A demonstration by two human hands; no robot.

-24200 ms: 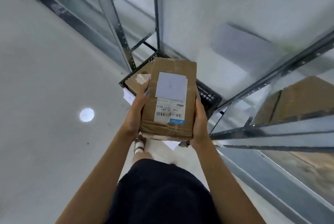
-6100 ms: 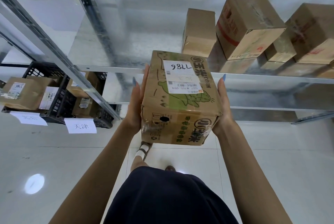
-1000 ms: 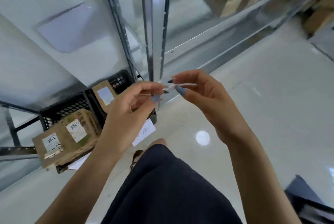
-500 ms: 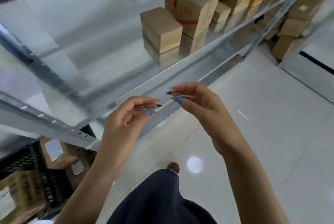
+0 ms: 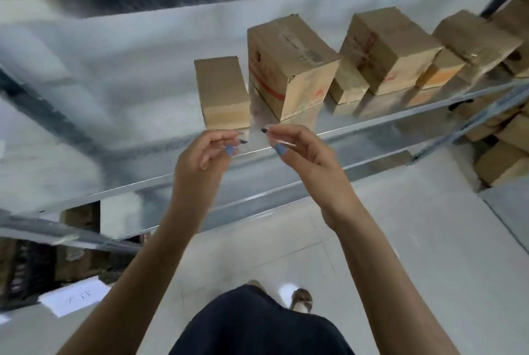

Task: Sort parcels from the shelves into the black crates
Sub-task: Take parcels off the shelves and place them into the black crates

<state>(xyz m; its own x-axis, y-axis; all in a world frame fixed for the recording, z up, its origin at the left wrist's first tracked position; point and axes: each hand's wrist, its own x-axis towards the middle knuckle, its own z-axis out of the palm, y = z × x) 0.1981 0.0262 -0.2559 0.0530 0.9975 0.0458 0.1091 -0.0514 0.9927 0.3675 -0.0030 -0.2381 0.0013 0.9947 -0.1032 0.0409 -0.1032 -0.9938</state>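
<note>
The brown cardboard parcels [image 5: 289, 68] stand in a row on the grey metal shelf [image 5: 128, 102], now directly ahead, whereas a second ago the view faced the black plastic crate [image 5: 25, 277], now low left. Neither hand carries a parcel: the left hand [image 5: 206, 154] and right hand [image 5: 300, 151], fingers curled, pinch what appears to be a thin clear strip [image 5: 256, 128] between them. The next pick is judged pending until the hands are freed.

The left hand [image 5: 204, 154] and the right hand [image 5: 300, 151] are up in front of a shelf [image 5: 372, 123] with brown boxes [image 5: 289, 68]. Each hand pinches one end of a thin clear strip [image 5: 255, 133]. A black crate [image 5: 25, 277] sits low on the left.
</note>
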